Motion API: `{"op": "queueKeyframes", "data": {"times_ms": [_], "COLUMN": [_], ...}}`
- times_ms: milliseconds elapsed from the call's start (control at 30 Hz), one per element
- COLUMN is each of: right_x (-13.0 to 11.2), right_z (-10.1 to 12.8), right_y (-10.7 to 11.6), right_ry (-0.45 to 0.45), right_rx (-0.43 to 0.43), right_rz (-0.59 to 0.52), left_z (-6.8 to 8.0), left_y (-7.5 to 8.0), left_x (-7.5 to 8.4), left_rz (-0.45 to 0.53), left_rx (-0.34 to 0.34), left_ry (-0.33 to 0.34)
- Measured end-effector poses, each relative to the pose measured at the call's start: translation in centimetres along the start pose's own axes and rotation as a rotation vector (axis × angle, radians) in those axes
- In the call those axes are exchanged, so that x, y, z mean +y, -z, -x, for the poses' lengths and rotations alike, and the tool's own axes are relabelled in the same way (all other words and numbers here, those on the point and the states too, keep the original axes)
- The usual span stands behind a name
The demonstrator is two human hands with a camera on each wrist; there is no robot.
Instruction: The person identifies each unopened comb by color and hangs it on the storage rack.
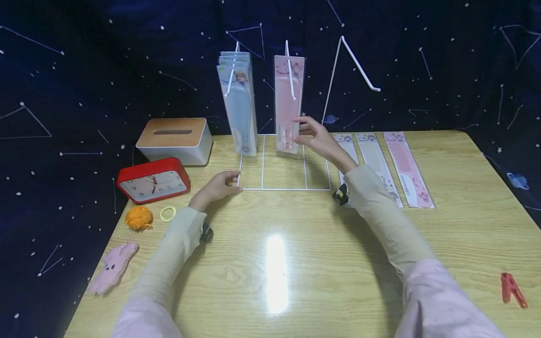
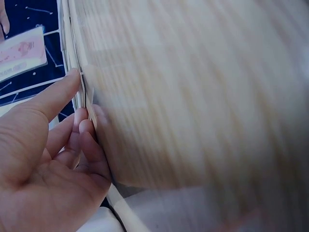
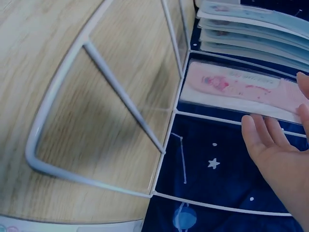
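Observation:
My left hand (image 1: 217,188) is at the front left corner of a white wire rack (image 1: 287,189), thumb and curled fingers on its base wire. In the left wrist view the thumb (image 2: 60,94) lies along the wire. A pink comb in a clear pack (image 1: 284,103) hangs from the rack's middle hook. At that pack's lower right edge is my right hand (image 1: 319,138), with thumb and fingers spread apart. The right wrist view has its fingertips right beside the pink comb pack (image 3: 231,89). Several blue comb packs (image 1: 238,108) hang on the left hook.
Right of the rack lie pale comb packs (image 1: 378,164) and a pink comb pack (image 1: 407,169). At left are a tissue box (image 1: 175,141), red clock (image 1: 154,180), orange yarn ball (image 1: 138,218), yellow ring (image 1: 167,214) and pink plush (image 1: 114,267). A red clip (image 1: 513,290) lies far right.

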State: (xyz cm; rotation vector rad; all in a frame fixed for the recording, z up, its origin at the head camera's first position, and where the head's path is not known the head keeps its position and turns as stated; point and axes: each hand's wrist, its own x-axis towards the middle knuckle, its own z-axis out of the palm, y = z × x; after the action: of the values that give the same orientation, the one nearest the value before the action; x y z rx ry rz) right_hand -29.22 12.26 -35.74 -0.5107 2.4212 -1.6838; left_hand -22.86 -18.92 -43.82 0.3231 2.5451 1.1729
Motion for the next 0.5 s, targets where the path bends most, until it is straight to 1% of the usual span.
{"op": "queueKeyframes", "data": {"times_ms": [200,333,500], "right_x": [0.8,0.8,0.9], "right_z": [0.2,1.0,2.5], "right_y": [-0.2,0.0,0.7], "right_ry": [-0.016,0.003,0.032], "right_rx": [-0.014,0.014,0.082], "right_rz": [-0.001,0.002,0.067], "left_z": [0.1,0.1,-0.1], "left_y": [-0.2,-0.2,-0.1], "left_x": [-0.1,-0.1,-0.1], "left_rz": [0.003,0.005,-0.009], "left_rx": [0.004,0.001,0.009], "left_ry": [0.009,0.009,-0.001]}}
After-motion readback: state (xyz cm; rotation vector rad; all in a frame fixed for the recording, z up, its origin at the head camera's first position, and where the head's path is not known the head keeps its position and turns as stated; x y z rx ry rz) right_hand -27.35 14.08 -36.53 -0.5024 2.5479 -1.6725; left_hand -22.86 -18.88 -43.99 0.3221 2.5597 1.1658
